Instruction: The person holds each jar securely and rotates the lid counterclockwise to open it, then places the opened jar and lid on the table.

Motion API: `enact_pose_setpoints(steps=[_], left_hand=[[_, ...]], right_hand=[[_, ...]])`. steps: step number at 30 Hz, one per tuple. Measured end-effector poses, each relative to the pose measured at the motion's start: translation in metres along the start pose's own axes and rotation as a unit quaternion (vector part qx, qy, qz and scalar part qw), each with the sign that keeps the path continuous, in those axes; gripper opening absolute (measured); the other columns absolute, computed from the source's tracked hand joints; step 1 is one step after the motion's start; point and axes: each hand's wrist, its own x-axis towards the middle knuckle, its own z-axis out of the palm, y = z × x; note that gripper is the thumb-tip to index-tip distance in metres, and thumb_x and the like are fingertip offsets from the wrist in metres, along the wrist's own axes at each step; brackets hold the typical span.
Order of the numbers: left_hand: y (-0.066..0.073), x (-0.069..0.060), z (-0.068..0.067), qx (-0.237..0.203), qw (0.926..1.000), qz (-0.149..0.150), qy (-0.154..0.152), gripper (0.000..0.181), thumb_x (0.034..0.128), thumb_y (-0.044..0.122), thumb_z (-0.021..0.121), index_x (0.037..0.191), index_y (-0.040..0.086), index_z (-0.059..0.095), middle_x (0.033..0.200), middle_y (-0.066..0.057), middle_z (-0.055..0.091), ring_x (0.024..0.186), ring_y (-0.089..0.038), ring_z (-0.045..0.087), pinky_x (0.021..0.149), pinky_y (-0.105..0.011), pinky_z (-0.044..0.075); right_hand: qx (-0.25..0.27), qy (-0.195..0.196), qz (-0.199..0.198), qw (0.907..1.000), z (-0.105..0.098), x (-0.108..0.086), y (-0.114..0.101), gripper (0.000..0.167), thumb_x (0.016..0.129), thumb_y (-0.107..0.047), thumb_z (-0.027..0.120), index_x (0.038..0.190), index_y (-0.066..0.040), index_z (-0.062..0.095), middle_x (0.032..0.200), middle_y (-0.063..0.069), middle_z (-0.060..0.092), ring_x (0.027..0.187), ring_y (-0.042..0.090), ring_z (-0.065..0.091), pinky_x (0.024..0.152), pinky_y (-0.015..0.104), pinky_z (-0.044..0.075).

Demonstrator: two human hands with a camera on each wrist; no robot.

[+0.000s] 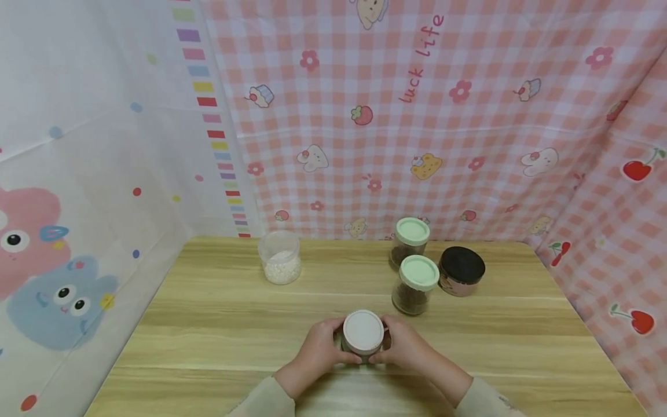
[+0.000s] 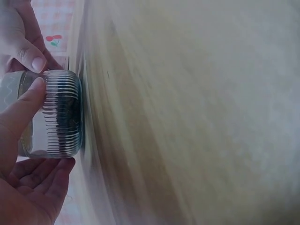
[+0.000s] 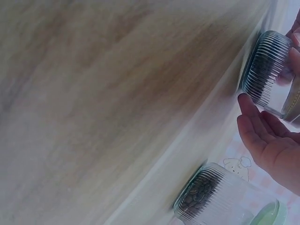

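A ribbed glass jar [image 1: 363,332] with a whitish lid stands near the front middle of the table; dark contents show in its lower part in the left wrist view [image 2: 63,115]. The left hand [image 1: 322,349] holds its left side, thumb at the front. From the other side the right hand [image 1: 406,346] grips the same jar, its thumb also at the front. In the right wrist view the jar [image 3: 266,70] stands on the table, the right hand's fingers [image 3: 269,136] alongside it.
Two jars with light green lids [image 1: 419,272] [image 1: 412,231] and dark contents stand behind, to the right. Beside them is a round tub with a black lid [image 1: 461,265]. A clear container of white grains [image 1: 282,267] stands at the back left. Patterned cloth [image 1: 385,139] hangs behind the table.
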Motion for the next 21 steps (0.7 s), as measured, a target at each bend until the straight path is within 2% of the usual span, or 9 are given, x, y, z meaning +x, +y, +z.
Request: enact_pose_setpoints(steps=[7, 13, 16, 21], left_hand=[[0.001, -0.001, 0.0, 0.0, 1.0, 0.008, -0.005, 0.08, 0.0554, 0.032, 0.09, 0.123, 0.003, 0.059, 0.117, -0.009, 0.066, 0.11, -0.025, 0.06, 0.095, -0.041, 0.048], [0.002, -0.002, 0.003, -0.022, 0.9996, 0.013, -0.009, 0.09, 0.0549, 0.032, 0.091, 0.13, 0.003, 0.052, 0.125, -0.011, 0.06, 0.117, -0.026, 0.055, 0.099, -0.043, 0.045], [0.003, -0.002, 0.006, -0.026, 0.9996, 0.013, -0.007, 0.093, 0.0542, 0.034, 0.091, 0.131, 0.003, 0.05, 0.126, -0.01, 0.058, 0.118, -0.027, 0.054, 0.099, -0.045, 0.045], [0.004, 0.001, 0.009, -0.046, 0.9989, 0.001, -0.001, 0.086, 0.0552, 0.034, 0.091, 0.127, 0.005, 0.053, 0.121, -0.008, 0.06, 0.113, -0.025, 0.056, 0.097, -0.043, 0.046]], right_hand=[[-0.011, -0.025, -0.011, 0.9996, -0.008, -0.002, -0.004, 0.065, 0.063, -0.021, 0.088, 0.115, 0.001, 0.055, 0.102, 0.006, 0.061, 0.088, 0.019, 0.06, 0.073, 0.031, 0.051], [-0.013, -0.048, 0.001, 0.9988, -0.027, -0.004, -0.025, 0.086, 0.066, -0.025, 0.086, 0.134, 0.004, 0.043, 0.128, 0.018, 0.052, 0.109, 0.034, 0.056, 0.09, 0.05, 0.048], [-0.041, -0.034, 0.001, 0.9986, -0.029, -0.002, -0.033, 0.091, 0.066, -0.029, 0.087, 0.137, 0.005, 0.041, 0.131, 0.019, 0.048, 0.11, 0.036, 0.054, 0.088, 0.049, 0.05], [-0.113, 0.0, -0.033, 0.9931, -0.021, 0.005, -0.04, 0.084, 0.062, -0.034, 0.088, 0.126, 0.006, 0.052, 0.117, 0.015, 0.055, 0.104, 0.028, 0.055, 0.085, 0.045, 0.05]])
